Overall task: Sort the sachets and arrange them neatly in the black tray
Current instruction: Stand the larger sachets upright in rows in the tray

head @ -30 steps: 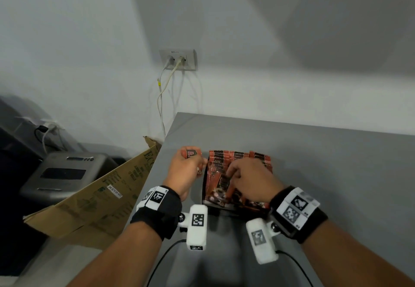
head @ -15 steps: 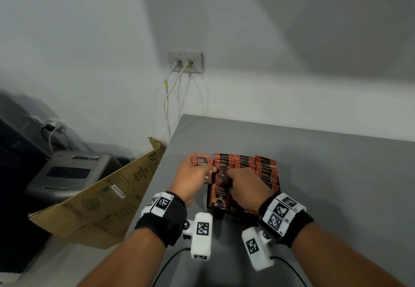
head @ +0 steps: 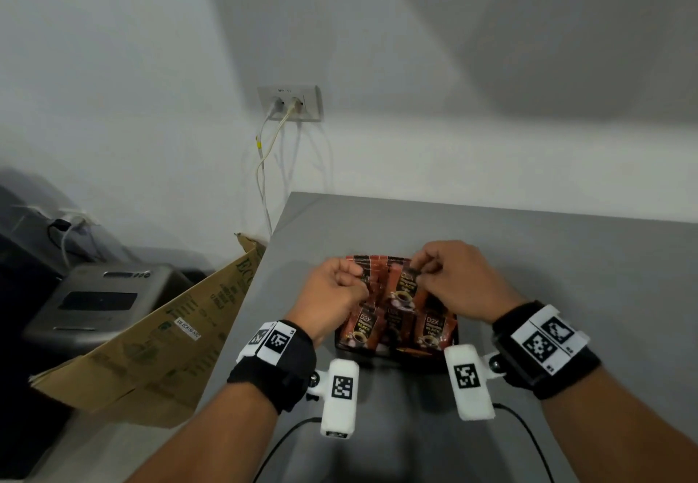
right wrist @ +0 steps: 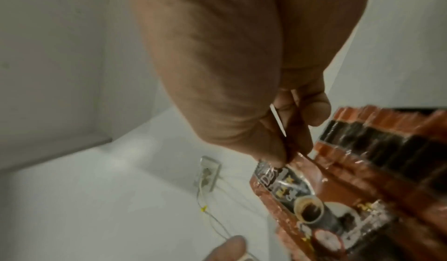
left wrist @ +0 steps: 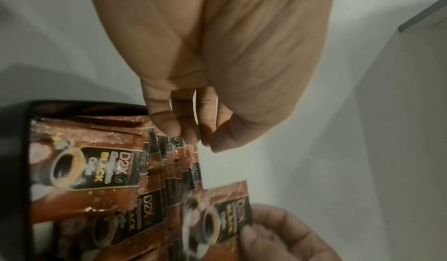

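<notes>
Sachets [head: 396, 316] fill the tray [head: 415, 360] on the table [head: 566, 275], and above that tray your right hand [head: 459, 282] pinches one sachet [head: 406, 286] by its top edge while your left hand [head: 332, 293] curls beside it, seemingly holding nothing.

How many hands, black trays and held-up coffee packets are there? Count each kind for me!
Hands: 2 (left hand, right hand)
Black tray: 1
Held-up sachet: 1
Total: 4
The sachets packed in the tray overlap too much to count.
</notes>
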`<action>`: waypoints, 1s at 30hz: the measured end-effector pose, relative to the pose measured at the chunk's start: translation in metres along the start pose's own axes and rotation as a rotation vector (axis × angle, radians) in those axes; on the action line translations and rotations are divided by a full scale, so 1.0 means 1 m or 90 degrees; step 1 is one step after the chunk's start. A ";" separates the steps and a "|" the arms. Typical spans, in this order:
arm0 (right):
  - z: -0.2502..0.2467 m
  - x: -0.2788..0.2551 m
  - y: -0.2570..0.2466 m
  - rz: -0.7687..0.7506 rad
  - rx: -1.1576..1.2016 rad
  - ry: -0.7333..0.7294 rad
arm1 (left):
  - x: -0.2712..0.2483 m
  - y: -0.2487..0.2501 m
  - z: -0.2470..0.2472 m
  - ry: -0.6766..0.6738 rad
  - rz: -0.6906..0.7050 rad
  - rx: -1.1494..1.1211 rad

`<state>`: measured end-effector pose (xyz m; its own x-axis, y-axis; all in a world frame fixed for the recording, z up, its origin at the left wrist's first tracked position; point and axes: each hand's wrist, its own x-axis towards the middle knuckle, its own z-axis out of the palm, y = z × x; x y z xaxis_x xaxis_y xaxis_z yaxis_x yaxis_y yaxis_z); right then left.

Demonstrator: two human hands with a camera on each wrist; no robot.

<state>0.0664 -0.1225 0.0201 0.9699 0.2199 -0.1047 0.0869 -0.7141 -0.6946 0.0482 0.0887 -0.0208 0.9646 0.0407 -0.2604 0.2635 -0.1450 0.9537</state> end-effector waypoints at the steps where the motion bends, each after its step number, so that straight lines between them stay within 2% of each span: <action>1: 0.001 -0.002 0.006 0.017 -0.026 -0.016 | 0.001 -0.003 -0.003 0.005 -0.008 0.013; 10: 0.041 -0.004 0.021 0.018 -0.172 -0.074 | -0.004 -0.012 -0.002 -0.029 -0.025 0.066; 17: 0.061 -0.001 0.010 0.006 -0.201 -0.079 | -0.004 -0.016 -0.006 -0.034 -0.025 0.081; 21: 0.058 -0.003 0.008 0.012 -0.206 -0.095 | -0.006 -0.016 -0.010 -0.029 -0.026 0.090; 25: 0.052 -0.002 0.012 0.028 -0.191 -0.068 | -0.005 -0.016 -0.008 -0.032 -0.026 0.096; 30: 0.060 -0.002 0.012 0.004 -0.200 -0.081 | -0.004 -0.010 -0.002 -0.045 -0.033 0.086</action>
<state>0.0520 -0.0916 -0.0311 0.9361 0.2818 -0.2107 0.1659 -0.8815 -0.4420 0.0412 0.0916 -0.0293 0.9460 -0.0175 -0.3238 0.3067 -0.2761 0.9109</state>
